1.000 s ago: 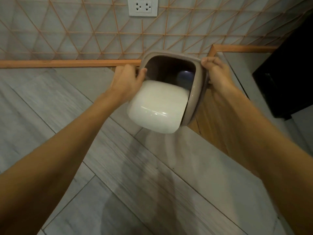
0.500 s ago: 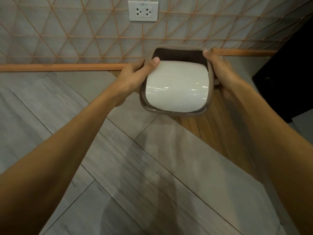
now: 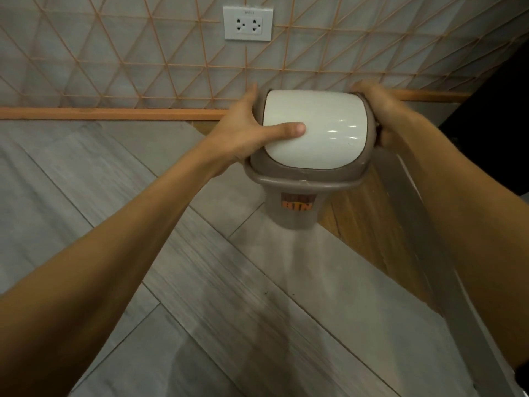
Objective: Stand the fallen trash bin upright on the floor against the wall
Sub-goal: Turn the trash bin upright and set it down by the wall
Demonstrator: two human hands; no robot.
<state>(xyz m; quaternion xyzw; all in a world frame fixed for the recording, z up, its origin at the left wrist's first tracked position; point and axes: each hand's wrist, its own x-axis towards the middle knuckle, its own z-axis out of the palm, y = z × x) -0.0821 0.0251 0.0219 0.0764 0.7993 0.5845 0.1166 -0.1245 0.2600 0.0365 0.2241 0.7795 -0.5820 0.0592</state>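
Observation:
A small taupe trash bin (image 3: 297,210) with a white swing lid (image 3: 317,130) is upright, its top facing me and an orange "BIN" label on its front. It sits near the wall's orange skirting, and its base looks close to or on the floor. My left hand (image 3: 243,133) grips the left side of the rim, thumb lying across the white lid. My right hand (image 3: 378,110) holds the right side of the rim, fingers wrapped behind it.
The wall (image 3: 114,58) has grey tiles with orange triangle lines and a white double socket (image 3: 248,23). An orange skirting board (image 3: 100,113) runs along its foot. A dark cabinet (image 3: 498,90) stands at the right. Grey plank floor (image 3: 229,296) spreads in front.
The bin has turned from lying with its opening toward me to standing upright, lid swung shut on top. Both hands stayed on the rim and moved with it.

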